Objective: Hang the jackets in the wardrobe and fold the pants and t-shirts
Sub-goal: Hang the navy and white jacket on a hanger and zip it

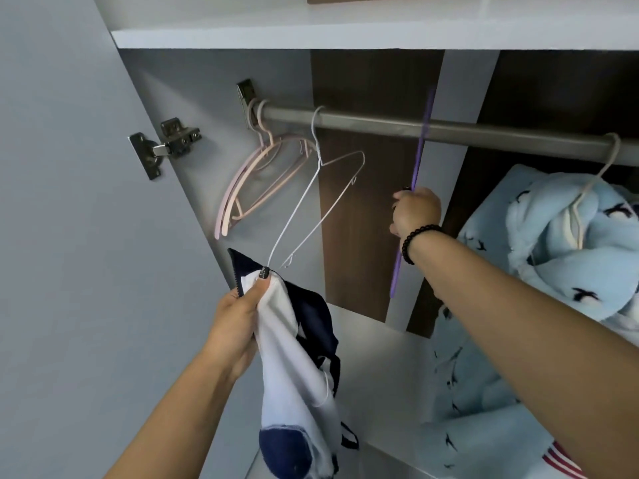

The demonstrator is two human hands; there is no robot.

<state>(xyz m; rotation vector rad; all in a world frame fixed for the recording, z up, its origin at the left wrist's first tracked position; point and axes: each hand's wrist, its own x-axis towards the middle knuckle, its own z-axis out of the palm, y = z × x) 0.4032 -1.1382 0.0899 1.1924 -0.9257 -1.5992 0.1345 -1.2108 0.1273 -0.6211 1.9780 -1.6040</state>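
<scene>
Here the left hand (242, 305) grips a white-and-navy jacket (297, 368) bunched at near left, below the white wire hanger (311, 198) on the wardrobe rail (449, 131). The right hand's (416, 210) grip is clamped on a purple hanger (420, 146) — edge-on, crossing the rail. A pale blue garment (570, 243) hangs at right.

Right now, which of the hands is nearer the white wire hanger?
Left. The left hand pinches the white wire hanger's lower end along with the jacket; the right hand grips the purple hanger, apart.
</scene>
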